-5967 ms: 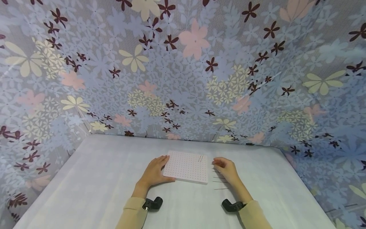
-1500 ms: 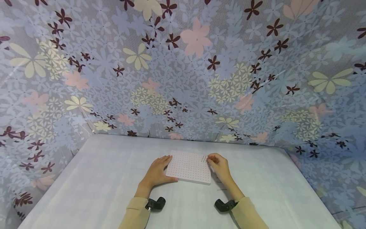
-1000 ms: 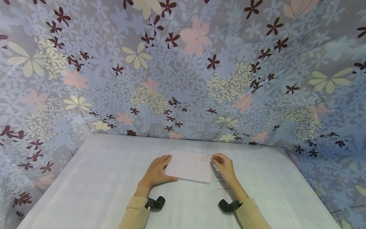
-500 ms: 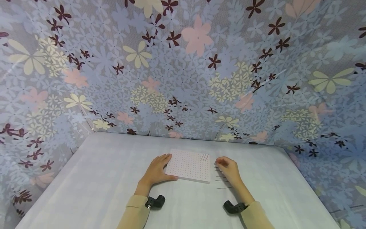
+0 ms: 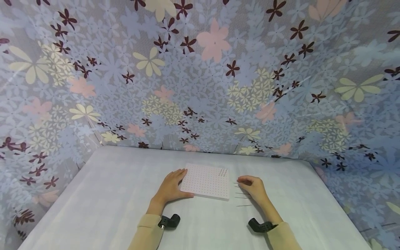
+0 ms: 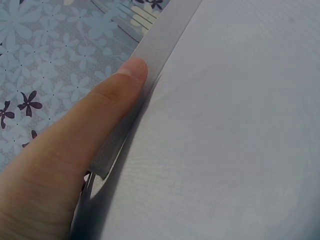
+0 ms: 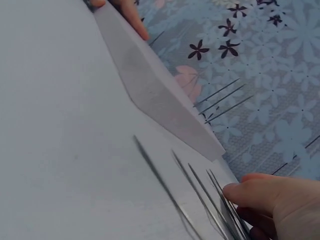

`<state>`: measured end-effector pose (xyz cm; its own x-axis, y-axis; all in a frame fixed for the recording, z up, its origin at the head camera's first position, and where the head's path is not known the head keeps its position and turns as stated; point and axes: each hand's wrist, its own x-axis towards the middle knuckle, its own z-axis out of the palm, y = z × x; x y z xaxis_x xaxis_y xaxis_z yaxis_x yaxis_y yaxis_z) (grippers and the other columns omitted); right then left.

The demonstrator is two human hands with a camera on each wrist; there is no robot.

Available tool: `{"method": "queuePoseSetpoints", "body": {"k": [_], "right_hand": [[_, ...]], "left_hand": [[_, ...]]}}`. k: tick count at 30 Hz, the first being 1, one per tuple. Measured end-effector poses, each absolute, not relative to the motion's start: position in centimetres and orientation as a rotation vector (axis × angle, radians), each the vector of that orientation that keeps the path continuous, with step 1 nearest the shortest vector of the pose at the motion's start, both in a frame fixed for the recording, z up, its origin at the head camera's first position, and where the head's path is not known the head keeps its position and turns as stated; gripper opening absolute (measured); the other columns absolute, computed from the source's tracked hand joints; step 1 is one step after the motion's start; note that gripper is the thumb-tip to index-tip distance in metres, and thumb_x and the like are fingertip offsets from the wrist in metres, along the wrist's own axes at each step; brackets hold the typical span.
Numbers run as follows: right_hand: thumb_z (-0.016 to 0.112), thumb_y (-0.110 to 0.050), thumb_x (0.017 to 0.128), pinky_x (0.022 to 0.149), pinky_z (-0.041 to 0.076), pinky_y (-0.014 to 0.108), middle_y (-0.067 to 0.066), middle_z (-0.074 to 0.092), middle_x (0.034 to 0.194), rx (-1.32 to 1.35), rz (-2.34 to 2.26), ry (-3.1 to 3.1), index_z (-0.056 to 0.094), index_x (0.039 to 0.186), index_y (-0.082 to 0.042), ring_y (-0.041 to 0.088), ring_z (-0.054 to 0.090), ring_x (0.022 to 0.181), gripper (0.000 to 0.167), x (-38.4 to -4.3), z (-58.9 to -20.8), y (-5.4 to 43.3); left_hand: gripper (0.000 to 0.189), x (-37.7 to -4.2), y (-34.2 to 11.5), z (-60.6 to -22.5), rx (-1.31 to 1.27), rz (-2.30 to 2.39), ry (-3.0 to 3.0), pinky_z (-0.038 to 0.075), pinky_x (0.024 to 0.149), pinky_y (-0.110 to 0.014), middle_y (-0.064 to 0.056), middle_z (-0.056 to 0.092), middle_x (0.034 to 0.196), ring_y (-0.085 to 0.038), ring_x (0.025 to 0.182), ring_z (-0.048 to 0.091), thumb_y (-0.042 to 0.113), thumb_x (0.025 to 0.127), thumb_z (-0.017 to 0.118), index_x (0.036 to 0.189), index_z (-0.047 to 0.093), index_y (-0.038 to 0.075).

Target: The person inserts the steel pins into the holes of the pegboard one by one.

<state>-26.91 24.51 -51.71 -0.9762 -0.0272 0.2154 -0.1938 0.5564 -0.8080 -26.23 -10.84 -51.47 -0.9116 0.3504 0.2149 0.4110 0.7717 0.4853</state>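
A white square pegboard [image 5: 204, 182] with a grid of small holes lies on the table. Three thin metal sticks [image 5: 223, 172] stand upright in its far right corner. My left hand [image 5: 170, 185] grips the near left corner, thumb along the front side and fingers at the left edge. To the right of the board, several loose metal sticks [image 7: 165, 185] lie roughly side by side. My right hand [image 5: 254, 188] is at the farthest of them, thumb and fingertips right at the stick; I cannot tell whether they pinch it.
A pale cloth covers the table [image 5: 93, 194]. Behind and at both sides hangs a flowered fabric [image 5: 193, 76]. Black wrist cameras [image 5: 170, 221] are strapped to both wrists.
Six seconds ago two sticks stood in the board; now three do. My right hand came to the board's far right corner, then drew back right to the loose sticks. The left hand stays put.
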Motion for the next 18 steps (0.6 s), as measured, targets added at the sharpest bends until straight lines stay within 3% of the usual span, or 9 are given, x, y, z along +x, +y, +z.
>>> {"method": "queuePoseSetpoints", "body": {"k": [8,18], "right_hand": [[0.074,-0.002,0.078,0.082,0.052,0.015,0.012,0.074,0.099,0.194,1.392,-2.634,0.074,0.098,-0.004,0.009,0.067,0.092,0.020,-26.76,-51.71,24.69],[0.074,0.000,0.077,0.076,0.052,0.014,0.011,0.074,0.091,0.162,1.361,-2.616,0.074,0.091,-0.004,0.002,0.065,0.082,0.014,-27.01,-52.03,24.65]], "left_hand": [[0.107,-26.21,-10.77,-51.63,-0.602,-0.820,-2.859,0.028,0.117,-0.050,-0.013,0.041,0.150,-0.033,0.139,0.038,0.064,0.062,0.077,0.145,0.039,0.008],[0.107,-26.32,-10.85,-51.65,-0.619,-0.813,-2.847,0.028,0.117,-0.050,-0.013,0.042,0.150,-0.033,0.139,0.039,0.063,0.062,0.077,0.145,0.039,0.008]]}}
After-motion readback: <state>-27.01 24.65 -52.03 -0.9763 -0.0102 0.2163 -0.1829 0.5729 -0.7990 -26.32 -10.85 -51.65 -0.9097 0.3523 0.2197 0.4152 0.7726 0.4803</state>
